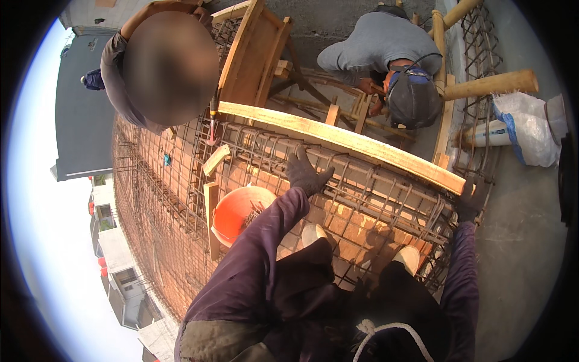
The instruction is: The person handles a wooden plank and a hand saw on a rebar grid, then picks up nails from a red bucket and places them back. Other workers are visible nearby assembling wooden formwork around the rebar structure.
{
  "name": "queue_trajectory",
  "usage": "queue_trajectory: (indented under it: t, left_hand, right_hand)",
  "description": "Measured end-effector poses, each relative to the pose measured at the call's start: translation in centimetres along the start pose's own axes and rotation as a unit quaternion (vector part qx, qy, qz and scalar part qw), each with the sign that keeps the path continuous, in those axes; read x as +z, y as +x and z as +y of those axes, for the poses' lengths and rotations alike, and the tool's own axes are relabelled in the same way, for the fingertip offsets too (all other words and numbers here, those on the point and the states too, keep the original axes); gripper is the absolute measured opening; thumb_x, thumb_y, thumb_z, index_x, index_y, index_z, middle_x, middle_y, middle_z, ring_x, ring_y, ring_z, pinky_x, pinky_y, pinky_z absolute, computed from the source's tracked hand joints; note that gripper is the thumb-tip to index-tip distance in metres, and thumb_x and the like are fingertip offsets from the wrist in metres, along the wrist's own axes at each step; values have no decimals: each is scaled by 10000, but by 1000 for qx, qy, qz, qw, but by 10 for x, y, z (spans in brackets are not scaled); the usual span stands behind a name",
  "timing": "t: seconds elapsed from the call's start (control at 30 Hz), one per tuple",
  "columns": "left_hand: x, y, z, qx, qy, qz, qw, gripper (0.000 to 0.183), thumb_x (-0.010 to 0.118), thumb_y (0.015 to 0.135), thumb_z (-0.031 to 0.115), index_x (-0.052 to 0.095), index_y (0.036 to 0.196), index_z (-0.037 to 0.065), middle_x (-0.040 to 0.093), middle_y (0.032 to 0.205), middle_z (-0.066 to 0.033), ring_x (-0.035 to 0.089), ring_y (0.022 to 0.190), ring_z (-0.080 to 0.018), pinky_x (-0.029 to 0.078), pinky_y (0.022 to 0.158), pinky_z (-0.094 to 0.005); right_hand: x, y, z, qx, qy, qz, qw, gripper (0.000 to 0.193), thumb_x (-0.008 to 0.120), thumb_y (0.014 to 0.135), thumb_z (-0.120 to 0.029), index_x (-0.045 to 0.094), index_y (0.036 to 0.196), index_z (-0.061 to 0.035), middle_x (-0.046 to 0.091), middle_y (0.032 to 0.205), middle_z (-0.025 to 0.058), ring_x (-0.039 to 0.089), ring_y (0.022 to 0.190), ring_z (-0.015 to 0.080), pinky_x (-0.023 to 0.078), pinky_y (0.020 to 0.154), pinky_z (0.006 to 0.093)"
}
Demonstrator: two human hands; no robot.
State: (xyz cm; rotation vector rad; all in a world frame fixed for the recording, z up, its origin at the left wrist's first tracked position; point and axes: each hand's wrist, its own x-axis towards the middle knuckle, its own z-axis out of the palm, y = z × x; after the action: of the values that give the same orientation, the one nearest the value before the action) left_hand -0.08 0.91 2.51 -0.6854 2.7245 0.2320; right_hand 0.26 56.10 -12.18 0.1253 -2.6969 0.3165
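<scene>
A long wooden plank [344,136] slants across the top of a rebar cage [374,187], from the middle down to the right. My left hand [306,173], in a dark glove, is on the near side of the plank over the cage bars, with its fingers spread and nothing held. At the plank's right end my right hand [469,202], also gloved, closes on the wood; some of its fingers are hard to make out against the dark bars. An orange bucket [236,211] with small metal pieces inside stands left of my left forearm.
A co-worker in grey [386,42] bends over timber beyond the plank. Another person [111,66] is at upper left, near a hammer [211,123]. Rebar mesh [151,205] covers the boards at left. Bamboo poles [491,84] and a white sack [531,127] are at right.
</scene>
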Motion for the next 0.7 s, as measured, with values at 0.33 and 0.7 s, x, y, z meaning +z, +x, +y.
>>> queue_trajectory:
  t: [0.33, 0.7]
  left_hand:
    - [15, 5, -9, 17, 11, 11, 1000, 1263, 866, 770, 630, 262, 1649, -45, 432, 1482, -366, 488, 1371, -527, 421, 1153, -594]
    - [21, 5, -6, 19, 37, 22, 999, 1296, 856, 778, 652, 224, 1687, -22, 398, 1561, -367, 458, 1432, -531, 409, 1196, -573]
  right_hand:
    - [-41, 33, -48, 193, 170, -35, 966, 232, 617, 1064, -273, 650, 1045, -44, 664, 957, 179, 655, 906, 376, 498, 827, 478]
    - [-61, 55, -66, 239, 189, -31, 952, 275, 716, 981, -356, 708, 987, -81, 752, 953, 158, 728, 888, 388, 558, 800, 496]
